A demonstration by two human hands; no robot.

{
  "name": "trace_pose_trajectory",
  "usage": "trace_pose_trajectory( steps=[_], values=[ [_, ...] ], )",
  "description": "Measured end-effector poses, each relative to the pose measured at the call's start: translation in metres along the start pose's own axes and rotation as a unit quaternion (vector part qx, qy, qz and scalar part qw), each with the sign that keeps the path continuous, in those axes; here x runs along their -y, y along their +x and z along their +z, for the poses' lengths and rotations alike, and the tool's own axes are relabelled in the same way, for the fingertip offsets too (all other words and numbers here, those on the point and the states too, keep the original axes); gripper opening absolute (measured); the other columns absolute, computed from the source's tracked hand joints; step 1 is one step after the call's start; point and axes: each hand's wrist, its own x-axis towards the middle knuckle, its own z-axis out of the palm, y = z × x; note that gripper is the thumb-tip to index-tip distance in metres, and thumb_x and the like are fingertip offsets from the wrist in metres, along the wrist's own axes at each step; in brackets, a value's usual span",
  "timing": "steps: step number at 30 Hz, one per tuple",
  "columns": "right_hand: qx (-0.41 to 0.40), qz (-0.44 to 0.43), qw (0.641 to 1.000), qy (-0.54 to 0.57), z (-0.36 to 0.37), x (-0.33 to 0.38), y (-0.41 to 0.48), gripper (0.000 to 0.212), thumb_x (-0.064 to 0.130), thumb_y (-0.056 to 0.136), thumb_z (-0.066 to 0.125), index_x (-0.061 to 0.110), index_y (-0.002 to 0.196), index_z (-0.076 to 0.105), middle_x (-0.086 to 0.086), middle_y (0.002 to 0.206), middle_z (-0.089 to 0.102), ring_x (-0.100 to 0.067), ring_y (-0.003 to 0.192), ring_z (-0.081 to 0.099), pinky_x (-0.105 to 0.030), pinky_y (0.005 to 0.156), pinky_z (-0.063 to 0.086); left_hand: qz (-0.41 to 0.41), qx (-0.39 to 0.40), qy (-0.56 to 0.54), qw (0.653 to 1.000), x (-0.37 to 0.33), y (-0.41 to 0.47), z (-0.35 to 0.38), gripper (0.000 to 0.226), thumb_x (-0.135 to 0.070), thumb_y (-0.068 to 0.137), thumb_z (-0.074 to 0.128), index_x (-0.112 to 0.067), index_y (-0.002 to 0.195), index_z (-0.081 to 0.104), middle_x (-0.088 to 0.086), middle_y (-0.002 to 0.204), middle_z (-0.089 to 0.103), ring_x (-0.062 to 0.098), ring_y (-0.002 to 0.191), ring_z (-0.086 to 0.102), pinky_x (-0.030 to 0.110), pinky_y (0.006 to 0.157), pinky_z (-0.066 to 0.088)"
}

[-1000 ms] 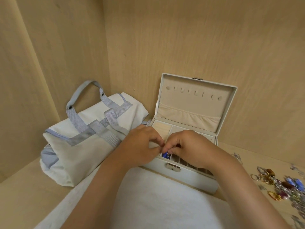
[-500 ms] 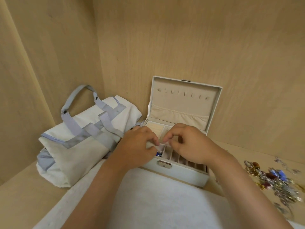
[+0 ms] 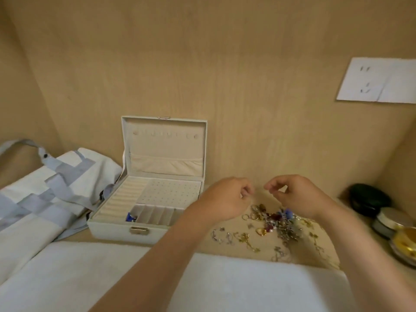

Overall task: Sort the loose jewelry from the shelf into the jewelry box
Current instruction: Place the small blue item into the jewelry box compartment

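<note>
Grey-and-white tote bag [image 3: 56, 188] left, white cloth [image 3: 108, 280] front, paper sheet [image 3: 380, 79] on back wall, dark case [image 3: 369, 199] and tins [image 3: 390, 221] right.

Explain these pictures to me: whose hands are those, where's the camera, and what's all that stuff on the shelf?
No machine here. A person wears a camera on the head, looking down at their own hands. The left hand and right hand hover over a pile of loose jewelry on a shelf. Fingers are curled; whether they pinch anything is too blurred to tell. To the left stands an open jewelry box with one blue piece in a front compartment. A bag lies beside it, a white cloth in front, jars far right.
</note>
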Motion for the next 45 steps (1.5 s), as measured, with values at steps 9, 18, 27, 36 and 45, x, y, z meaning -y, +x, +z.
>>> trace_pose_trajectory(
  steps=[9, 18, 27, 36, 45],
  values=[
    [0.043, 0.062, 0.997, -0.003, 0.009, -0.068, -0.004, 0.017, 0.022, 0.088, 0.072, 0.035, 0.098, 0.077, 0.016, 0.093, 0.071, -0.004, 0.087, 0.064, -0.026, 0.085, 0.052, -0.021, 0.033, 0.089, 0.995, -0.016, 0.058, 0.094, 0.031, -0.034, 0.099, 0.053, -0.03, 0.128, 0.063, -0.006, 0.127, 0.06, 0.016, 0.121, 0.048, 0.037, 0.104, 0.042],
    [0.045, 0.091, 0.992, -0.077, 0.013, -0.084, 0.001, 0.013, 0.031, 0.076, 0.079, 0.035, 0.075, 0.066, 0.019, 0.08, 0.063, -0.006, 0.082, 0.059, -0.027, 0.071, 0.046, -0.001, -0.027, 0.081, 0.996, -0.009, 0.062, 0.106, 0.02, -0.035, 0.097, 0.055, -0.037, 0.104, 0.073, -0.016, 0.105, 0.063, 0.012, 0.108, 0.048, 0.038, 0.1, 0.04],
    [-0.027, 0.039, 0.993, 0.104, -0.002, -0.078, -0.002, 0.015, 0.016, 0.086, 0.073, 0.028, 0.077, 0.068, 0.011, 0.079, 0.068, 0.007, 0.063, 0.055, -0.018, 0.065, 0.041, 0.002, -0.014, -0.074, 0.997, -0.016, 0.058, 0.1, 0.042, -0.032, 0.098, 0.056, -0.037, 0.139, 0.05, -0.022, 0.122, 0.059, 0.002, 0.118, 0.053, 0.028, 0.101, 0.039],
    [-0.053, 0.037, 0.921, 0.384, -0.003, -0.057, -0.002, 0.008, 0.003, 0.094, 0.064, 0.008, 0.101, 0.067, -0.017, 0.077, 0.063, -0.019, 0.057, 0.062, -0.028, 0.044, 0.05, -0.053, -0.007, -0.324, 0.945, -0.022, 0.062, 0.082, 0.027, -0.019, 0.091, 0.07, -0.018, 0.119, 0.068, -0.002, 0.094, 0.076, 0.01, 0.084, 0.072, 0.028, 0.083, 0.057],
    [-0.016, 0.026, 0.93, 0.366, 0.002, -0.028, -0.005, 0.029, 0.005, 0.082, 0.079, 0.02, 0.108, 0.075, -0.022, 0.09, 0.07, -0.024, 0.059, 0.056, -0.035, 0.056, 0.054, -0.084, -0.097, -0.22, 0.967, -0.027, 0.047, 0.049, 0.006, -0.02, 0.086, 0.072, -0.025, 0.087, 0.068, 0.003, 0.079, 0.072, 0.015, 0.066, 0.067, 0.034, 0.065, 0.056]
  ],
)
